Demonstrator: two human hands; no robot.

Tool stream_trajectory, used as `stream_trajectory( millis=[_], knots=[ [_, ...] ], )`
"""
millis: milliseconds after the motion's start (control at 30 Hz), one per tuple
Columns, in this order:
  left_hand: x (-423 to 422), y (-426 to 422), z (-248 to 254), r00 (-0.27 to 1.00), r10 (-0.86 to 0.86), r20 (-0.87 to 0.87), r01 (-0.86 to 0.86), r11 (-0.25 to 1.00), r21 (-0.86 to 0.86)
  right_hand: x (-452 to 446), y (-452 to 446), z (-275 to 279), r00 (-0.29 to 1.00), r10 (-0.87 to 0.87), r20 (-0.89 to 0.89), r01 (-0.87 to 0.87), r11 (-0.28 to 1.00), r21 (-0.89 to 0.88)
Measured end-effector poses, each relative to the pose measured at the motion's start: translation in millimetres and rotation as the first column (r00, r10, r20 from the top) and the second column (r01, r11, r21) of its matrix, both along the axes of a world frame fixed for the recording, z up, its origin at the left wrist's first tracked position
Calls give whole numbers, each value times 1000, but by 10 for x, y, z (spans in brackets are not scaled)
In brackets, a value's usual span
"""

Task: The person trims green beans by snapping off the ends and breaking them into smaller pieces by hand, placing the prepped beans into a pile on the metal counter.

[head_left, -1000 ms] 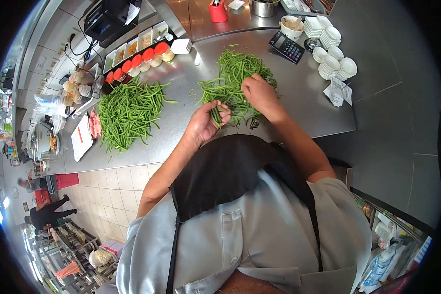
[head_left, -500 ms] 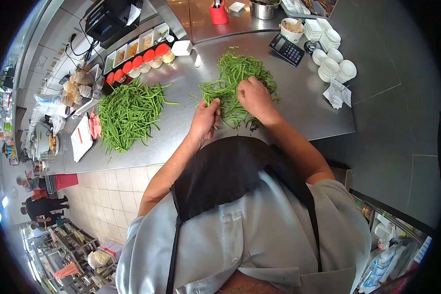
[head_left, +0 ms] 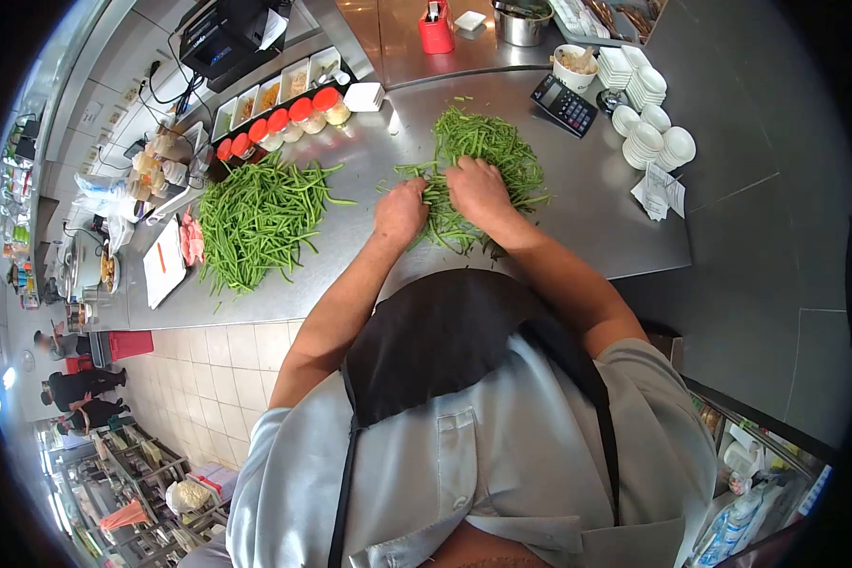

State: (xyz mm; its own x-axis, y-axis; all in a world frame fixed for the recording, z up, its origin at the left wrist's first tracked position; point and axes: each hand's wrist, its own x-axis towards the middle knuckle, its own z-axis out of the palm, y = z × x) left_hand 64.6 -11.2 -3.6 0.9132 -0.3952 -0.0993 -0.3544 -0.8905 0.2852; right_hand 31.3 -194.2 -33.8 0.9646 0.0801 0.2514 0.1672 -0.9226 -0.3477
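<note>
My left hand (head_left: 402,210) is closed at the near left edge of the right-hand pile of green beans (head_left: 488,137), its fingers curled around beans. Close beside it, my right hand (head_left: 479,189) reaches over the same pile with bent fingers pressed together on beans. The fingertips of both hands are partly hidden. Short bits and dark scraps lie around this pile. A larger pile of green beans (head_left: 260,222) sits on the left part of the steel table (head_left: 350,251), away from both hands.
Red-lidded jars (head_left: 301,111) and trays of ingredients line the back left. A calculator (head_left: 564,104), a tub (head_left: 575,66), stacked white cups (head_left: 645,142) and crumpled paper (head_left: 659,191) are at the right. A clipboard (head_left: 165,262) lies far left. People (head_left: 85,383) stand in the distance.
My left hand has moved forward and turned knuckles up, close to my right hand. My right hand has shifted slightly and its fingers reach lower into the beans. The view has moved slightly.
</note>
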Motion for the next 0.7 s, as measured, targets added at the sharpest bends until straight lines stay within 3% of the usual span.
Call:
stream_trajectory(
  millis=[100,200,300,400,600,700],
  knots=[
    [-55,41,77,1000,22,7,-21,995,-102,-47,-66,41,999,-53,-4,53,999,-2],
    [-146,90,182,999,17,28,-11,981,-192,-132,-144,152,992,-79,103,68,992,108],
    [-214,54,238,998,36,43,-26,976,-215,-184,-127,320,979,67,191,-120,952,281],
    [-253,1,287,998,45,50,-33,974,-223,-299,-74,490,980,85,179,-100,992,81],
    [-340,1,322,998,45,52,-29,962,-271,-288,-129,365,975,111,192,-132,987,97],
    [-355,30,306,996,43,-75,-66,937,-342,-186,-40,170,997,39,-60,-2,854,520]
  ],
)
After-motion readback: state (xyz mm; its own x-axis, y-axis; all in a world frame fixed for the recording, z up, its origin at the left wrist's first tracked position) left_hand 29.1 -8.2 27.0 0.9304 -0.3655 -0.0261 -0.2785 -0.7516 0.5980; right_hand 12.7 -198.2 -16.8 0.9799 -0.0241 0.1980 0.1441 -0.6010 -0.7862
